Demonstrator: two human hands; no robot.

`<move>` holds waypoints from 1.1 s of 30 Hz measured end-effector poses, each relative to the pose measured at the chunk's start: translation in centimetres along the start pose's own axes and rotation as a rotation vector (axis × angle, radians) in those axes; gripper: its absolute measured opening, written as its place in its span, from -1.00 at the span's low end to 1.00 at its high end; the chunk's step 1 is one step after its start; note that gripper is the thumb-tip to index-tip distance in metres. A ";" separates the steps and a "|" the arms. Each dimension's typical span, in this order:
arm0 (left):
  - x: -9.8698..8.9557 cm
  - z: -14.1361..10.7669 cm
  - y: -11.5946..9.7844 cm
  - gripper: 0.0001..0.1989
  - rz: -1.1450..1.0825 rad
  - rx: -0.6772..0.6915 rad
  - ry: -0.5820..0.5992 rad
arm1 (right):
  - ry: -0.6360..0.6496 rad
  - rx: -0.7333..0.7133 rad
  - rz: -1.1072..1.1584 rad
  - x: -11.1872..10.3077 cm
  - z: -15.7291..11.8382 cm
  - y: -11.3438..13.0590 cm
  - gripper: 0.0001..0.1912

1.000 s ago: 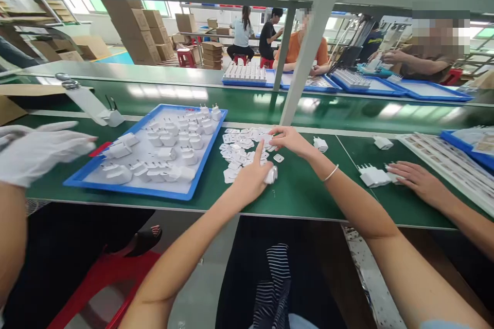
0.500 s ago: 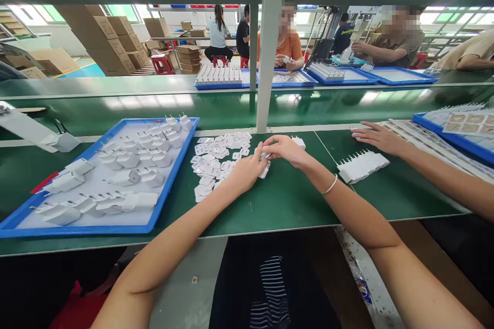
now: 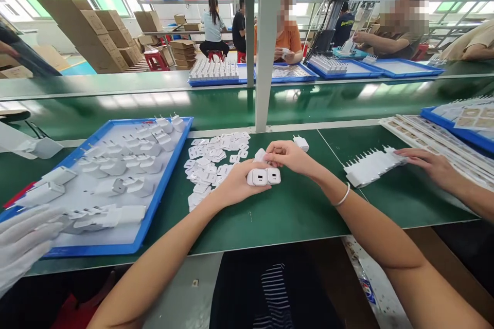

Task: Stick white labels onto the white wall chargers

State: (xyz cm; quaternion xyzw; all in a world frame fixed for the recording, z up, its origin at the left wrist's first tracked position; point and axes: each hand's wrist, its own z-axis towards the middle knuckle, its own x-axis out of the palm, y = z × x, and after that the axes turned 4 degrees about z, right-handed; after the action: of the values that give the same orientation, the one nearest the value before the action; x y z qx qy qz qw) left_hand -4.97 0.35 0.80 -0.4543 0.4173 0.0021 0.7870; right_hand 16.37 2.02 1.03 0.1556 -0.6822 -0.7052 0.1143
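Note:
My left hand (image 3: 236, 183) is closed around white charger plugs (image 3: 261, 177); two end faces with dark ports point toward me. My right hand (image 3: 290, 156), a white bangle on its wrist, pinches a small white plate (image 3: 260, 154) just above those chargers. Whether the plate touches them, I cannot tell. Left of my hands, many loose white plates (image 3: 206, 175) lie spread on the green table. A single white charger with pins (image 3: 301, 143) rests beyond my right hand.
At left, a blue tray (image 3: 142, 234) carries rows of chargers, with a co-worker's white-gloved hand (image 3: 29, 239) over its near corner. Another co-worker's hand (image 3: 432, 162) touches a row of chargers (image 3: 370, 165) at right. A pale post (image 3: 264, 61) rises behind my hands.
My hands have parted slightly, and the chargers' port faces now show in my left hand. A gloved hand has entered at left. The co-worker's hand at right has reached the charger row.

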 end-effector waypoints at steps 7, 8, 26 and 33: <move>0.5 -0.4 -0.9 -0.61 -0.217 -0.090 -0.093 | -0.005 -0.036 -0.029 0.1 -0.7 1.1 -0.74; 0.5 -0.4 -0.9 -0.60 -0.241 -0.104 -0.096 | 0.006 -0.036 -0.036 0.0 -0.7 1.2 -0.73; -0.2 0.0 -0.9 -0.59 -0.169 -0.017 -0.208 | -0.200 -0.111 0.136 -0.1 -0.7 1.3 -0.69; -0.6 -0.1 -1.0 -0.47 -0.098 -0.062 -0.289 | -0.302 -0.121 0.040 -0.6 -0.6 1.1 -0.73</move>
State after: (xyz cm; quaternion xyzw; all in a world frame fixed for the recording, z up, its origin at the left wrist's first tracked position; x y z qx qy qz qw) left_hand -5.07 -0.13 1.91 -0.4933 0.2768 0.0421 0.8236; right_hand 17.10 1.69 2.15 0.0268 -0.6510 -0.7579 0.0336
